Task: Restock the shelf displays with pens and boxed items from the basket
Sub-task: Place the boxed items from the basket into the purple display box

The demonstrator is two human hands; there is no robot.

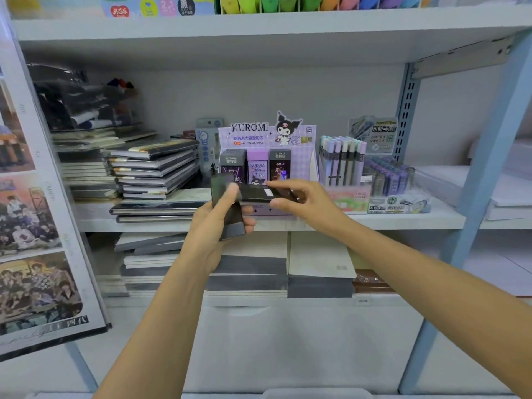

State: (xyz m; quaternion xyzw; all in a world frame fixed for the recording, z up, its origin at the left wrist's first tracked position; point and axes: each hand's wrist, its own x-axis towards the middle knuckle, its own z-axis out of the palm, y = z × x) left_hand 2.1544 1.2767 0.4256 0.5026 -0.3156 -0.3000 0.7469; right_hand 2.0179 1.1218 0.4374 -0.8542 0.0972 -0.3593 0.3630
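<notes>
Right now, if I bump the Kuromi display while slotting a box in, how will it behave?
The Kuromi display looks like thin card, so probably light and apt to slide back. Its tall header may flex or tip. Boxes inside likely steady it somewhat.

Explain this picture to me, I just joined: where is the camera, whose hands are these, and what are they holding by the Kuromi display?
There is no machine here. A person works bare-handed, and the single view comes from a wide-angle camera worn on their head, looking forward and down at a shop shelf. The left hand grips the first dark box roughly upright, with the thumb across its front. The right hand pinches the second dark box crosswise in its fingers. Just behind them on the shelf stands the purple Kuromi display, with similar boxes in it. To its right is a pen display, and to its left are stacked notebooks. No basket is in view.
</notes>
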